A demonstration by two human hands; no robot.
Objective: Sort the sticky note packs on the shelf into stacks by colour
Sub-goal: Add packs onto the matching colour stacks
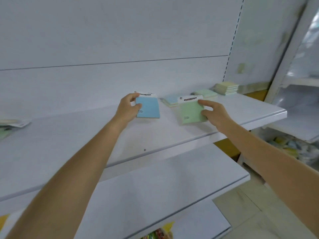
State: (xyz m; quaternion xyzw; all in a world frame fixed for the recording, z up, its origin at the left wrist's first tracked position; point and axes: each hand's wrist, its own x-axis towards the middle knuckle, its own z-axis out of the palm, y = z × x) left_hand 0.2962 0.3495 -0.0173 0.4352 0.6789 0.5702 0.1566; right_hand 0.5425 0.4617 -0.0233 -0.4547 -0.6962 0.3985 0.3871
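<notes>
The left hand [128,108] has its grip pinched on a blue pack [148,107] and the right hand [214,114] pinches a green pack [191,112], both low over the shelf [241,109]. The blue stack [170,100] lies behind, between the hands. The green stack [206,94] sits just beyond the right hand, which looks nearer it

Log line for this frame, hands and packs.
left hand: grips blue pack | right hand: grips green pack | shelf rear right: green stack, yellow stack
</notes>
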